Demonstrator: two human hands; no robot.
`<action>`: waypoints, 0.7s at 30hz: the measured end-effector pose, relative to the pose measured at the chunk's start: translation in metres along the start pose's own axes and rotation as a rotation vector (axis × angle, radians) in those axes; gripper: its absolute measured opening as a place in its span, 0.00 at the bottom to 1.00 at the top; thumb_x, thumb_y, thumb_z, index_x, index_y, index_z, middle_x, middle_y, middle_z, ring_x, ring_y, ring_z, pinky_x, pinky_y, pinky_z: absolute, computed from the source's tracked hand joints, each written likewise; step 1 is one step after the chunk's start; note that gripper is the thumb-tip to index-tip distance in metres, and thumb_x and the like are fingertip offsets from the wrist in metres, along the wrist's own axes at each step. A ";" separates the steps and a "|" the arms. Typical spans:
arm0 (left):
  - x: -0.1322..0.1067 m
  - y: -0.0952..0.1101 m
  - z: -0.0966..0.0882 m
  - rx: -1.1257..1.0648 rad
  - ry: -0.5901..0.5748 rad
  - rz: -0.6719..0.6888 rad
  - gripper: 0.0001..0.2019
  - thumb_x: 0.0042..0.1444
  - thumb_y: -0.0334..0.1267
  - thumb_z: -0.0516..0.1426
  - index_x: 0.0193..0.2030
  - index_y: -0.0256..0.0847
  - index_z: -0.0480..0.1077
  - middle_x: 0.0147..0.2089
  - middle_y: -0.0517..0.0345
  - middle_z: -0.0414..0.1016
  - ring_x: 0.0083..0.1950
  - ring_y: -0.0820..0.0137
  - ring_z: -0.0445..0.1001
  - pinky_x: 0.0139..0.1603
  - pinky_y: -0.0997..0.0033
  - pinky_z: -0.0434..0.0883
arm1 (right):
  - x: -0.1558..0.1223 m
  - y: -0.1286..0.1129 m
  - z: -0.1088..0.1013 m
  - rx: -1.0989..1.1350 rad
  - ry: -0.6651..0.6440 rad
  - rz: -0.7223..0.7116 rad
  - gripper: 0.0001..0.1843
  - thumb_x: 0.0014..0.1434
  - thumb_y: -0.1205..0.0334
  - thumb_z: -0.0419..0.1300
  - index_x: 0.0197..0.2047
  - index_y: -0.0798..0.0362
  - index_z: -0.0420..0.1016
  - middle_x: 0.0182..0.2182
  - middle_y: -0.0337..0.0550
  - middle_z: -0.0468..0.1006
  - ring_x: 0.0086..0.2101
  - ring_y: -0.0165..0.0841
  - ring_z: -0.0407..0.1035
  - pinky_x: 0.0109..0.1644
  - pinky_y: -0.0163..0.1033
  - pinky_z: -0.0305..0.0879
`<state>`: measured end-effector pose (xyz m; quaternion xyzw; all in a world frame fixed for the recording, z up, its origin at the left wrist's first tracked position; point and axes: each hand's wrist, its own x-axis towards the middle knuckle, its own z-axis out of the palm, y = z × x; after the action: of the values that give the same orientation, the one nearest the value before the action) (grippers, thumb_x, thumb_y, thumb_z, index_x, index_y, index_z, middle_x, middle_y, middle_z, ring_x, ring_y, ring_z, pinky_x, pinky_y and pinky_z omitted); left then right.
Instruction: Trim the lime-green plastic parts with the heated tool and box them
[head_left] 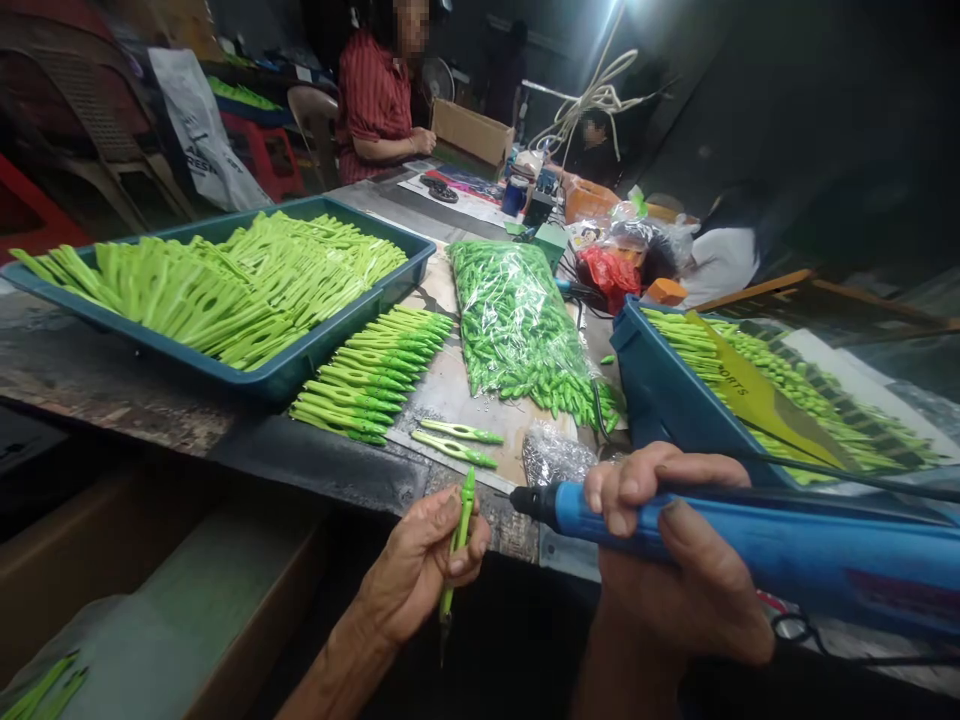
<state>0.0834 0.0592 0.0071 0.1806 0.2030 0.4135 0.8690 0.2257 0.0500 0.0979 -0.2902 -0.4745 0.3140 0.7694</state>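
My left hand (429, 552), below the table's front edge, pinches a slim green plastic piece (463, 520) upright; a thin dark point shows at its lower end. My right hand (675, 560) is wrapped round a blue electric screwdriver (810, 545), whose black nose points left, a short gap from the green piece. Just beyond my hands, two similar green pieces (459, 442) with long slots lie on the table. A neat row of such pieces (371, 375) stretches behind them. A clear bag (517, 310) spills small green pointed parts onto the table.
A blue-green tray (300, 365) heaped with light green pieces stands at left. At right sits a blue bin (652, 375) of green parts. Small crumpled clear plastic (553, 455) lies near the screwdriver. An open cardboard box (247, 610) is below left. A person in red (375, 110) stands across the table.
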 end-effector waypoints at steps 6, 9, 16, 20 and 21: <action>-0.004 -0.005 0.000 0.533 0.220 0.191 0.10 0.54 0.43 0.58 0.35 0.38 0.65 0.21 0.62 0.67 0.18 0.80 0.56 0.20 0.78 0.50 | 0.000 0.001 -0.001 -0.011 0.018 0.011 0.09 0.49 0.69 0.55 0.35 0.52 0.68 0.25 0.37 0.68 0.19 0.26 0.59 0.26 0.38 0.58; -0.008 -0.008 -0.001 0.776 0.357 0.302 0.10 0.53 0.43 0.58 0.38 0.38 0.68 0.23 0.60 0.70 0.23 0.75 0.65 0.24 0.77 0.60 | -0.001 0.002 0.000 -0.006 0.014 0.019 0.09 0.49 0.69 0.56 0.36 0.53 0.68 0.25 0.37 0.68 0.20 0.26 0.60 0.27 0.38 0.58; -0.012 -0.009 -0.001 1.055 0.531 0.500 0.08 0.50 0.38 0.59 0.37 0.40 0.69 0.33 0.55 0.79 0.34 0.66 0.77 0.33 0.75 0.70 | -0.001 0.004 0.003 -0.008 0.000 0.027 0.08 0.49 0.69 0.57 0.36 0.54 0.68 0.26 0.38 0.69 0.20 0.27 0.61 0.28 0.38 0.58; -0.010 -0.011 -0.005 1.090 0.514 0.544 0.07 0.53 0.39 0.57 0.38 0.40 0.68 0.33 0.57 0.80 0.34 0.68 0.78 0.33 0.77 0.71 | 0.000 0.005 0.004 0.002 -0.007 0.048 0.09 0.50 0.69 0.56 0.37 0.54 0.68 0.26 0.38 0.69 0.21 0.27 0.61 0.29 0.38 0.58; -0.009 -0.011 -0.006 1.097 0.507 0.557 0.07 0.54 0.38 0.56 0.38 0.40 0.68 0.33 0.57 0.79 0.34 0.69 0.78 0.33 0.77 0.71 | 0.000 0.006 0.004 0.003 -0.012 0.046 0.09 0.50 0.69 0.56 0.37 0.55 0.68 0.26 0.38 0.69 0.21 0.27 0.61 0.29 0.38 0.58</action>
<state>0.0824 0.0463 -0.0009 0.5393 0.5280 0.4890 0.4373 0.2210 0.0545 0.0950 -0.2979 -0.4718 0.3340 0.7597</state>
